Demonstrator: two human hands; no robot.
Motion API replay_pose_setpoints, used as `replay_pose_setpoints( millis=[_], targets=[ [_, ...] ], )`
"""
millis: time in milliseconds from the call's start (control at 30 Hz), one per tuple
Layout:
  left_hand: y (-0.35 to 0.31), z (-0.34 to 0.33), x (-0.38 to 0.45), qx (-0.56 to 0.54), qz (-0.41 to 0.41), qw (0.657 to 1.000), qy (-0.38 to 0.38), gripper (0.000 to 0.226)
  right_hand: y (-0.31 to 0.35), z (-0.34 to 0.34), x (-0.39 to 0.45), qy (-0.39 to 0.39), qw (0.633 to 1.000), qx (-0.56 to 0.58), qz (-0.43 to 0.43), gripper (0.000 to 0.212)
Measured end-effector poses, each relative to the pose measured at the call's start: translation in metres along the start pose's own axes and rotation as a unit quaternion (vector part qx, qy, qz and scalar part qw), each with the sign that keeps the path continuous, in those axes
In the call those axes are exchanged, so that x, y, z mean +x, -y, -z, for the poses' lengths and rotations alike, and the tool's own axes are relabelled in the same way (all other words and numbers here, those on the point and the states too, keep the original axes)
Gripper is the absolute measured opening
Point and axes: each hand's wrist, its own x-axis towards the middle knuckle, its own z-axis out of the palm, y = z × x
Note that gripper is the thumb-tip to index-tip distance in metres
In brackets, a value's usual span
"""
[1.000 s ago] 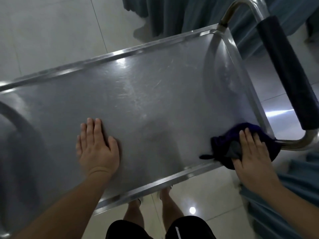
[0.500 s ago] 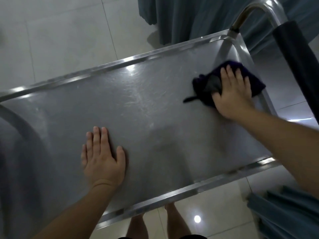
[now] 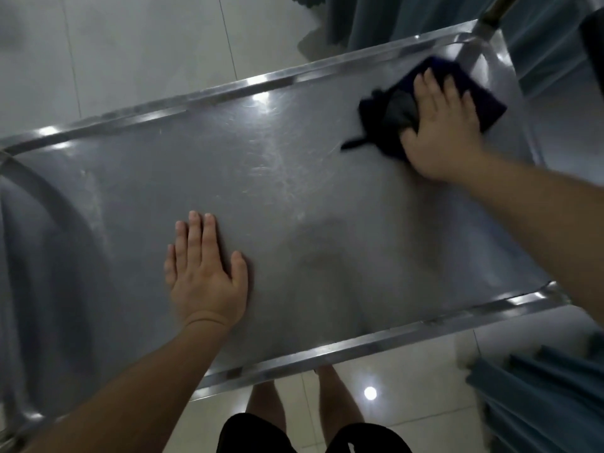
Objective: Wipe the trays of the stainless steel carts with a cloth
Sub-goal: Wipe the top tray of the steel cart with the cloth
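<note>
The stainless steel cart's top tray (image 3: 294,178) fills the view, shiny and scratched, with a raised rim all round. My right hand (image 3: 441,125) presses flat on a dark purple cloth (image 3: 392,112) near the tray's far right corner, fingers straight on top of it. My left hand (image 3: 206,273) lies flat on the bare tray surface near the front, left of the middle, holding nothing.
The cart's handle tube (image 3: 493,9) with its black grip (image 3: 593,44) rises at the far right. Teal curtains hang beyond the cart (image 3: 376,18) and at the lower right (image 3: 539,397). Pale floor tiles (image 3: 147,44) surround the cart. My legs stand below the front rim.
My right hand swept the cloth from the tray's near right corner up to the far right corner, then slightly further. My left hand stayed flat in place.
</note>
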Motion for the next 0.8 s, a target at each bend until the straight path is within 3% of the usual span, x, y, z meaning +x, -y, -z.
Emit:
replay_pose_setpoints(
  millis=[233,367,533,633,800],
  targets=[
    [-0.001,0.001,-0.001,-0.011,0.005,1.000,-0.005,0.077,-0.013,-0.061,-0.224,0.026,0.996,-0.028,0.083,0.093],
    [-0.002,0.002,-0.004,-0.013,-0.004,1.000,0.002,0.077,-0.014,-0.080,-0.282,0.078,0.990,-0.067,0.095,0.096],
    [0.001,-0.002,-0.002,-0.004,-0.006,1.000,-0.002,0.078,0.014,-0.065,-0.211,0.045,0.994,-0.041,0.095,0.089],
    [0.005,-0.006,-0.001,0.005,-0.011,1.000,-0.008,0.077,0.049,-0.045,-0.123,-0.001,0.998,-0.010,0.062,0.086],
    [0.004,-0.008,-0.002,0.006,-0.008,1.000,-0.027,0.077,0.096,-0.007,0.037,-0.003,1.000,0.001,0.013,0.081]
  ],
)
